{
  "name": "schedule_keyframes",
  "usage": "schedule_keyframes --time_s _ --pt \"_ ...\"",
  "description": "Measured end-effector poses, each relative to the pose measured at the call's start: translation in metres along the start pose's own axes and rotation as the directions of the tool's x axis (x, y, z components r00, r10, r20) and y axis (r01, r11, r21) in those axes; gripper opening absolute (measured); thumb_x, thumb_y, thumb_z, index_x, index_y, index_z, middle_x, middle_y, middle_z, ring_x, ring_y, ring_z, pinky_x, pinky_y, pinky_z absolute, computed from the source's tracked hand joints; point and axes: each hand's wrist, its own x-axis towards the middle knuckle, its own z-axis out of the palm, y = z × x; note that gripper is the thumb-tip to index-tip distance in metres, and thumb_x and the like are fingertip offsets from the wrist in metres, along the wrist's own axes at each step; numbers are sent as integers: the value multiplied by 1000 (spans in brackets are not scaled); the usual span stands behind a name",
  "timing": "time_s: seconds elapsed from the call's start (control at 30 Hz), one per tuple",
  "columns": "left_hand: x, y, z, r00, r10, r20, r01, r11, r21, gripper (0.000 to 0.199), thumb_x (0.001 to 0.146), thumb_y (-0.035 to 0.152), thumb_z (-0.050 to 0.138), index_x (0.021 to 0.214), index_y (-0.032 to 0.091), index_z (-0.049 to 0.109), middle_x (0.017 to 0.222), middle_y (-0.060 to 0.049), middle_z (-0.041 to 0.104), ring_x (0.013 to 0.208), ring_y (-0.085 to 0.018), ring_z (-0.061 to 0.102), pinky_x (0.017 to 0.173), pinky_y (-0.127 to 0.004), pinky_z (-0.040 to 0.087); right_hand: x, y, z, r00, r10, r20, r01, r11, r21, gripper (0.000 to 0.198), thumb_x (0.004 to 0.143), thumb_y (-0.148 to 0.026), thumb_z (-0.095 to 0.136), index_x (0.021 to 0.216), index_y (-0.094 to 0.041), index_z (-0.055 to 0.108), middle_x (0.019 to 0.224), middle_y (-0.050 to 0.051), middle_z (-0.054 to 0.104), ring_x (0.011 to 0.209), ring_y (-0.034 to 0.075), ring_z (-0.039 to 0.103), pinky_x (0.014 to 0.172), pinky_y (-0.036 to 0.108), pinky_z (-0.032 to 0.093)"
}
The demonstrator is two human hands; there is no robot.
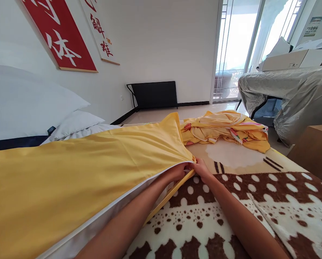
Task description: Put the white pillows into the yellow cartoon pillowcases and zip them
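A long yellow cover (96, 169), like a large pillowcase, stretches from the left edge to the middle of the view. Its near side gapes along a pale edge, with white fabric (109, 212) showing inside. My left hand (179, 173) reaches into this opening at the right-hand corner; its fingers look curled and are partly hidden by the cover. Right beside it, my right hand (201, 169) pinches the gathered corner of the cover from outside. A narrow yellow strip (171, 192) of the opening's lower edge runs below my left forearm.
Beneath lies a brown and cream patterned blanket (258, 201). A crumpled yellow floral cloth (225, 127) rests at the far edge of the bed. White pillows (28, 104) are at left. Beyond are a black folded frame (154, 95), a plastic-covered table (285, 82) and a brown box (314, 151).
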Motion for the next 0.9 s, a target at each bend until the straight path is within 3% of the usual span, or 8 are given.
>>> schedule_keyframes --time_s 0.1,0.2,0.37,0.47,0.63,0.8,0.9 --pt "-1 7 5 1000 -14 5 14 997 75 12 78 18 62 90 15 63 99 -6 65 99 -21 57 95 -44 42 3 0 -5 999 -37 -16 33 986 -164 29 60 -19 53 85 -13 66 73 3 67 65 15 56 55 22 38" --pt "-2 15 11 998 -40 -49 44 996 83 21 74 9 55 91 17 64 107 -8 65 106 -23 55 98 -41 39 5 -1 -9 995 -91 -43 71 938 -339 19 58 -14 55 73 -14 66 71 4 66 66 15 53 57 22 34" --pt "1 19 9 998 -57 8 57 998 31 19 72 11 55 87 18 66 101 -6 69 99 -22 60 95 -37 43 6 -2 -11 988 -145 -59 95 853 -513 16 59 -7 52 66 -15 64 68 4 64 65 14 48 56 23 28" --pt "3 15 6 997 -53 49 54 998 -19 14 75 14 57 85 18 66 100 -6 70 97 -19 61 96 -37 43 4 -4 -9 985 -165 -53 110 830 -548 20 61 -7 50 71 -15 66 69 4 64 64 13 48 56 22 28" --pt "4 11 11 997 -71 6 72 994 -83 20 79 11 53 93 18 65 108 -6 68 103 -17 60 99 -38 41 0 -10 -7 980 -185 -73 113 820 -562 21 62 -6 49 73 -15 65 71 5 65 65 14 49 56 23 28" --pt "3 17 15 997 -73 -3 73 994 -85 15 77 8 58 89 12 65 97 -6 70 93 -18 63 92 -40 46 -4 -16 -6 978 -169 -123 81 849 -523 20 61 -7 49 71 -14 64 70 5 64 63 13 48 54 22 28" --pt "2 21 13 997 -62 -36 60 996 -70 15 73 5 61 84 13 66 103 -7 68 102 -20 59 98 -42 42 -6 -18 -3 984 -123 -130 48 881 -471 16 64 -11 50 71 -14 64 67 3 64 61 13 49 52 21 29"
